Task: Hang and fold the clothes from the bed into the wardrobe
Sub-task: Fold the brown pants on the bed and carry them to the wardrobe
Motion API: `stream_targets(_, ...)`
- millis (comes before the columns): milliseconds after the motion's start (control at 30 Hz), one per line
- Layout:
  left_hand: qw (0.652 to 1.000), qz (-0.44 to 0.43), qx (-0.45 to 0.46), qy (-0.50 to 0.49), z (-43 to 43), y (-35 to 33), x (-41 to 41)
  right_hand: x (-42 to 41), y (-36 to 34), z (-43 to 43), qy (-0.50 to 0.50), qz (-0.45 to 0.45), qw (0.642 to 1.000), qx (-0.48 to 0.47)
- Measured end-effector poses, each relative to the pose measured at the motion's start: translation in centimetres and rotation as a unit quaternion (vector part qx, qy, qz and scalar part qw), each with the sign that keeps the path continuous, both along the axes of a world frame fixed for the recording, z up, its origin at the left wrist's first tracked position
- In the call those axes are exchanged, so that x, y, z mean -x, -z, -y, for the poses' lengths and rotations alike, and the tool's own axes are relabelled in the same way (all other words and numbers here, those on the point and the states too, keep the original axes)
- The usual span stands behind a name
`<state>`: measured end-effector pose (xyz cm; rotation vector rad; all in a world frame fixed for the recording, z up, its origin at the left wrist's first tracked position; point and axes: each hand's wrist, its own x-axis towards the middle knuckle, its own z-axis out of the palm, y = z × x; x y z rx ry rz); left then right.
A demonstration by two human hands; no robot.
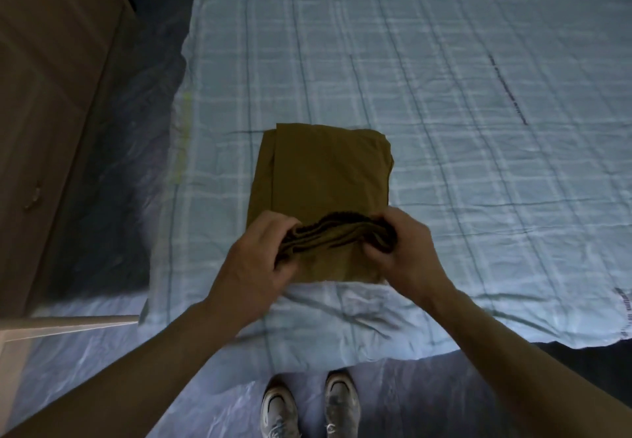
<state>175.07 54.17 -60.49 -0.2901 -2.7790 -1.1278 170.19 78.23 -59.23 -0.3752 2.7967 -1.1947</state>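
Shoes (309,403): a pair of pale trainers was seen nearest the camera, toes pointed at the bed, on a floor covered by wrinkled, shiny sheeting (102,362).
Bed edge (307,345): the foot of the bed was met just beyond the toes; its cover hung over the edge in soft creases, and the bare arms were reached across it.
Left hand (254,256): it was closed on the near left end of the garment, fingers curled over a bunched roll of cloth.
Right hand (407,249): it was closed on the near right end of the same roll, thumb tucked under the cloth.
Garment (321,181): an olive-brown piece, folded into a rough rectangle, was laid on the bed near its foot, its near hem gathered into a ridged roll between the two hands; the cloth looked smooth and matte, with a lengthwise fold line near its left side.
Open room: beyond the garment and to its right, the bed was left bare for a long stretch.
Bed cover (444,78): a pale blue sheet with a checked pattern of lighter and darker lines was seen, lightly wrinkled.
Wardrobe (51,95): a brown panelled door was stood left of the bed, parted from it by a narrow strip of covered floor.
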Motion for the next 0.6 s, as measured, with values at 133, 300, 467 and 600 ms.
stream_targets(133, 0.999, -0.006, -0.024, -0.048, 0.3, -0.4, 4.8, 4.2, -0.2, 1.1, 0.032, -0.014, 0.998, 0.06)
stream_targets(300, 0.996, -0.021, -0.039, -0.072, 0.6, -0.3, 10.2, 9.2, 0.2, 1.1, 0.059, -0.003, 0.993, 0.098)
stream_targets(467, 0.994, -0.016, -0.057, -0.089, 0.5, 0.1, 15.6, 14.6, 0.7, 1.6, 0.078, 0.004, 0.989, 0.126)
stream_targets(600, 0.993, 0.001, -0.047, -0.111, 0.4, 1.7, 19.9, 19.1, 2.2, 1.8, 0.107, 0.047, 0.985, 0.129)
